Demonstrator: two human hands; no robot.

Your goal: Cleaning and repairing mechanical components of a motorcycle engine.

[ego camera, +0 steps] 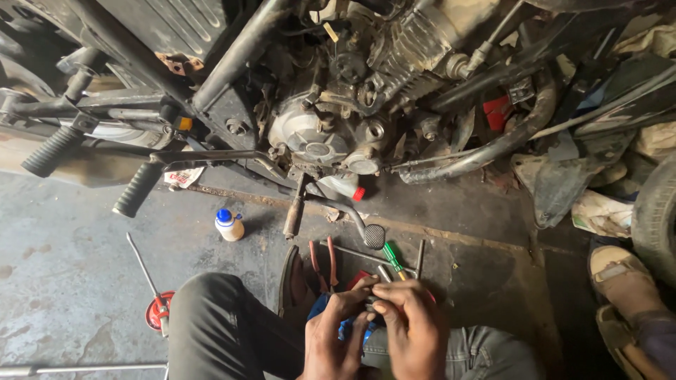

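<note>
- The fingers (366,287) of both hands close together around one small dark part (371,304), low in the view, between the knees.
- The left hand (336,334) cups it from below; the right hand (412,327) pinches it from above. Most of the part is hidden, so I cannot tell its kind.
- Judged by its size, it is light, stiff metal, likely greasy and slippery; a pinch on its edges, backed by the cupping palm, should hold it.
- Just beyond the hands, pliers (322,262) and a green screwdriver (394,259) lie on the floor (63,232).
- A small bottle (229,224) stands near the engine (320,134).
</note>
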